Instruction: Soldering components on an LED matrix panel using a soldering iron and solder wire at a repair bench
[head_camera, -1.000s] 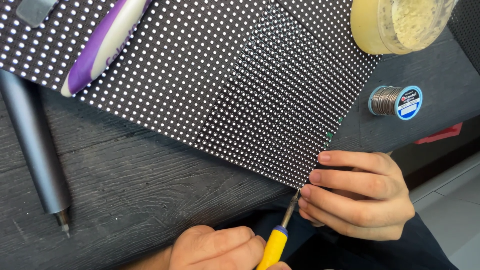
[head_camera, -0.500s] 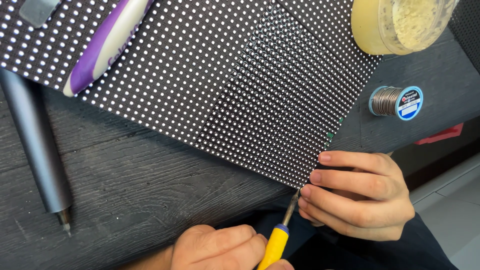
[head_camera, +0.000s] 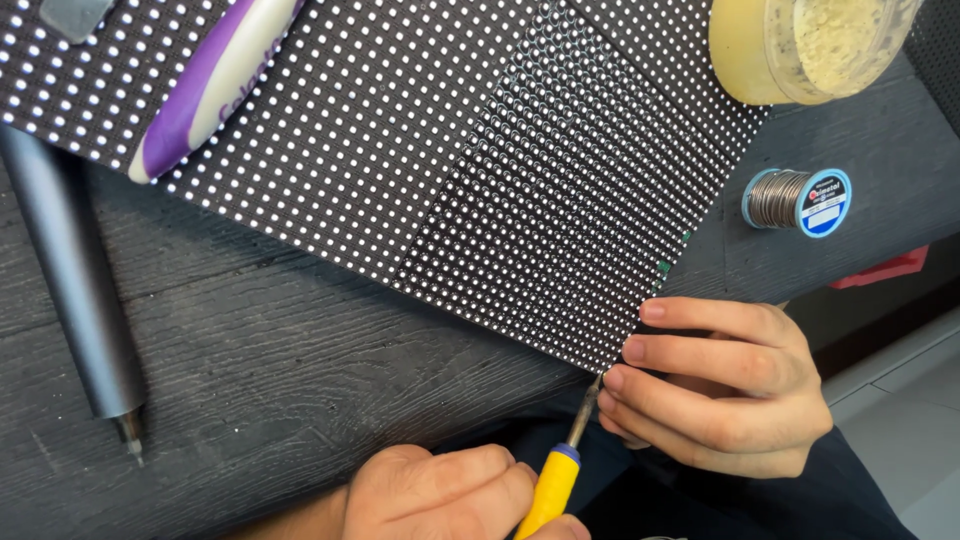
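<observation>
Dotted panel (head_camera: 480, 170): my right hand (head_camera: 720, 385) curls round its corner; my left hand (head_camera: 450, 495) grips the yellow-handled iron (head_camera: 553, 485), tip at the corner. Next, I judge, calls for steady tip contact.

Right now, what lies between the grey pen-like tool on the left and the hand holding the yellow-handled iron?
In the head view, only bare dark wood tabletop separates the grey tool from the left hand gripping the yellow-handled iron.
</observation>
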